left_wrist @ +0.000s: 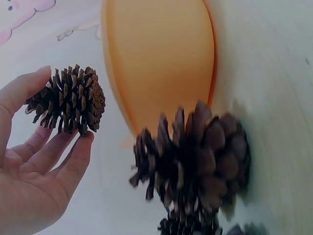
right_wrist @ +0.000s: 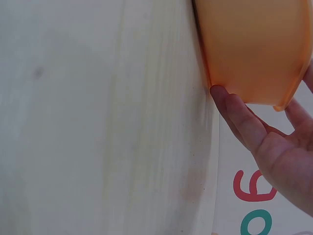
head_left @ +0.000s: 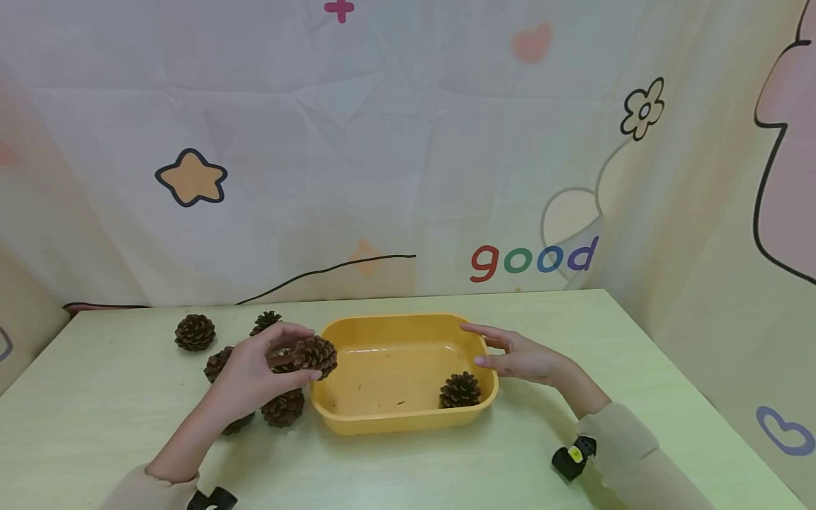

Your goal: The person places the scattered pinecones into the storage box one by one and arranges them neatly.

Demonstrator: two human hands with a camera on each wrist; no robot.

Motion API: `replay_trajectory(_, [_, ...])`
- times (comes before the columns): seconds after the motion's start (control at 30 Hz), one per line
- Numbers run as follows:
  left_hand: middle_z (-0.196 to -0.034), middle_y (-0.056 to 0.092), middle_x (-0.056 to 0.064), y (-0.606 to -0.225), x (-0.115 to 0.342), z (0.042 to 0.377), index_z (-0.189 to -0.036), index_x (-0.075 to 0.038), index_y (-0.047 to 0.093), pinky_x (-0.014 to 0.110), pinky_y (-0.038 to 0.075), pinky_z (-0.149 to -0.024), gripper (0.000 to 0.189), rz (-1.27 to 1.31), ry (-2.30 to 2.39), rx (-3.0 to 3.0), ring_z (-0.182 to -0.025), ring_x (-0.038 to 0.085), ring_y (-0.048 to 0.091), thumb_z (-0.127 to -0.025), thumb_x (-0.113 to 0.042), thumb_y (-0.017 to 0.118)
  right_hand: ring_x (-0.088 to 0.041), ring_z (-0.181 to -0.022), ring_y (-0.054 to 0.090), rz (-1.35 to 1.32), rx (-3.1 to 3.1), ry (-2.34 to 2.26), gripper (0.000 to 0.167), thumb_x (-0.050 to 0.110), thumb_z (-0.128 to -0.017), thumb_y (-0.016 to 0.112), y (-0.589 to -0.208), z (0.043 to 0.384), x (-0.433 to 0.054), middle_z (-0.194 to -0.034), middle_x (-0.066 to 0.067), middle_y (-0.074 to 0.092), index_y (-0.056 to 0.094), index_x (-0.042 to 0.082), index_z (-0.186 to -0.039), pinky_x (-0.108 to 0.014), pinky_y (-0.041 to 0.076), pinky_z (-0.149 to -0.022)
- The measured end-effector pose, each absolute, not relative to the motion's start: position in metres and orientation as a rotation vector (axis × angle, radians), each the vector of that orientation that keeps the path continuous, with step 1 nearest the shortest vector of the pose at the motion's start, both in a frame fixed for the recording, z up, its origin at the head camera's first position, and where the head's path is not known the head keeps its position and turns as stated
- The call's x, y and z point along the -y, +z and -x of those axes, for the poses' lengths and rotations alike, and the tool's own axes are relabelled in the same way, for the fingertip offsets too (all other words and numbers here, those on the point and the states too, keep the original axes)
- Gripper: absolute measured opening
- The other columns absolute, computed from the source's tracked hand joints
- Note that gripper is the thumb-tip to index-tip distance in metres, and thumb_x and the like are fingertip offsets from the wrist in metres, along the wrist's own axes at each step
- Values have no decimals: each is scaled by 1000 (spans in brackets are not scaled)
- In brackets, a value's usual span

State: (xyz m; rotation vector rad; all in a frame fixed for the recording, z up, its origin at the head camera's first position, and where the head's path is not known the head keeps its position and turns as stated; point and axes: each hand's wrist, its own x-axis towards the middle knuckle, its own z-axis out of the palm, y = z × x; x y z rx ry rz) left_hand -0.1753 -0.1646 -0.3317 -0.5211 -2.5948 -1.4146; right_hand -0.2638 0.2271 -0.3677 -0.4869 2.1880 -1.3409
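Between thumb and fingertips, my left hand (head_left: pixel 255 365) holds a brown pine cone (head_left: pixel 315 356) above the left rim of a yellow plastic basin (head_left: pixel 389 425). The left wrist view shows this pine cone (left_wrist: pixel 73 100) raised, its scales spread. At the basin's right end, my right hand (head_left: pixel 525 358) grips the rim, thumb over the edge. Its fingers (right_wrist: pixel 244 120) lie along the outer wall in the right wrist view. One pine cone (head_left: pixel 460 390) sits inside the basin, at the near right corner.
Left of the basin lie several more pine cones, including one at the far left (head_left: pixel 195 332) and one beside the basin's near left side (head_left: pixel 282 409). Some are partly hidden behind my left hand. A printed cloth (head_left: pixel 287 177) hangs behind the pale green table (head_left: pixel 663 425).
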Motion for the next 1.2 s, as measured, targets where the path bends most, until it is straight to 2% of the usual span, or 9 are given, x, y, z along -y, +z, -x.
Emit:
replay_trajectory(0.33, [-107, 63, 4, -343, 136, 186, -111, -10, 59, 33, 52, -80, 46, 629, -1447, 2598, -100, 23, 58, -72, -25, 78, -45, -135, 4, 488, -2189, -1334, 66, 24, -89, 60, -367, 264, -227, -151, -17, 6, 27, 18, -145, -55, 36, -97])
replay_trajectory(0.6, [-107, 63, 5, -351, 118, 191, -111, -9, 60, 38, 48, -89, 44, 712, -1511, 2583, -102, 25, 58, -74, -24, 77, -45, -135, 4, 495, -2178, -1341, 67, 23, -89, 60, -368, 264, -228, -151, -17, 5, 25, 16, -145, -53, 38, -96])
replay_trajectory(0.93, [-113, 61, 9, -359, 97, 198, -115, -4, 59, 40, 47, -91, 49, 735, -1538, 2645, -105, 29, 56, -73, -21, 77, -45, -135, 4, 504, -2166, -1350, 69, 26, -88, 61, -368, 265, -228, -151, -16, 5, 25, 16, -145, -53, 38, -96])
replay_trajectory(1.2, [-116, 60, 10, -361, 83, 201, -117, -5, 58, 42, 46, -91, 50, 759, -1457, 2693, -107, 30, 56, -74, -23, 76, -45, -135, 4, 501, -2178, -1338, 68, 26, -88, 61, -369, 265, -227, -152, -16, 6, 26, 17, -145, -54, 37, -96])
